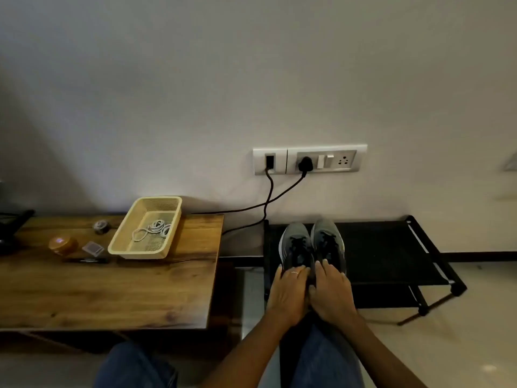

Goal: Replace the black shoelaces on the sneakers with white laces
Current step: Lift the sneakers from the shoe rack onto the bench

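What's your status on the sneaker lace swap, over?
Left hand and right hand on the heels of the grey sneakers, atop the black rack. Black laces still in. White laces in the yellow basket. Nothing blocking.
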### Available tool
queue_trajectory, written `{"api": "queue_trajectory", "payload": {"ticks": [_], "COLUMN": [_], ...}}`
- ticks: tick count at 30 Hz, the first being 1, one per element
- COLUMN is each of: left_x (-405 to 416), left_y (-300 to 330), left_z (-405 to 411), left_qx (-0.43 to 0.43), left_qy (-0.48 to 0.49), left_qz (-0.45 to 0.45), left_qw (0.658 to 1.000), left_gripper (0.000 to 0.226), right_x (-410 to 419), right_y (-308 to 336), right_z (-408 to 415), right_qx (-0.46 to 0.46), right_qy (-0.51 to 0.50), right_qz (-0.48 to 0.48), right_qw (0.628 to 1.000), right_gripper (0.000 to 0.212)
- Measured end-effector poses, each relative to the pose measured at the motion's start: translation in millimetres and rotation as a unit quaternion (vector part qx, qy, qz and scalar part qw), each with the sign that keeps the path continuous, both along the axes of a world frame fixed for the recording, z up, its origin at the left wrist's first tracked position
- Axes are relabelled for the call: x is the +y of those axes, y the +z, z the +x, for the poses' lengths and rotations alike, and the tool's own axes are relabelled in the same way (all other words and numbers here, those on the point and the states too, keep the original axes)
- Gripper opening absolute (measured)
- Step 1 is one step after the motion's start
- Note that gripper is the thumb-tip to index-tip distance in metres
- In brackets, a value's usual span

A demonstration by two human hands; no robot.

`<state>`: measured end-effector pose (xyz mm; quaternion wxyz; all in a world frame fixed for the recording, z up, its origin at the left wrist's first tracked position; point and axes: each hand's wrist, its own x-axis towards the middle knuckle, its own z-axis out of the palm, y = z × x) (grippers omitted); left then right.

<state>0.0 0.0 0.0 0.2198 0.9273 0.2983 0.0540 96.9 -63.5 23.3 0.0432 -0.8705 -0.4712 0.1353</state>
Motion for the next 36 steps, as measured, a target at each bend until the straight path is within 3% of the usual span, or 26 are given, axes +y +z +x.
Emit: {"api": "queue_trajectory", "payload": {"ticks": [3, 6, 9, 14, 19, 24, 36], "left_x": [1, 5, 11, 15, 12, 10, -2], "left_y": [-10, -18, -23, -28, -23, -23, 27], "left_z": [16, 30, 43, 61, 71, 60, 4], "left_qx": [0.048, 0.087, 0.116, 0.120, 0.158, 0.128, 0.058], "left_qy": [0.020, 0.029, 0.034, 0.091, 0.120, 0.127, 0.120], "left_qz": [-0.018, -0.031, -0.044, -0.056, -0.039, -0.041, -0.054], "left_qw": [0.998, 0.995, 0.992, 0.987, 0.979, 0.983, 0.990], "left_gripper": [0.060, 0.065, 0.069, 0.027, 0.022, 0.021, 0.021], "right_x": [2, 11, 21, 31, 37, 32, 10], "right_y": [-17, -29, -35, -45, -44, -37, 41], "right_z": [20, 36, 50, 62, 63, 61, 43], "right_qx": [0.056, 0.083, 0.093, 0.064, 0.047, 0.063, 0.049], "right_qy": [-0.051, -0.065, -0.058, -0.045, -0.061, -0.087, -0.116], "right_qz": [-0.014, -0.023, -0.063, -0.097, -0.088, -0.049, 0.019], "right_qw": [0.997, 0.994, 0.992, 0.992, 0.993, 0.993, 0.992], "right_gripper": [0.057, 0.046, 0.049, 0.032, 0.018, 0.012, 0.023]}}
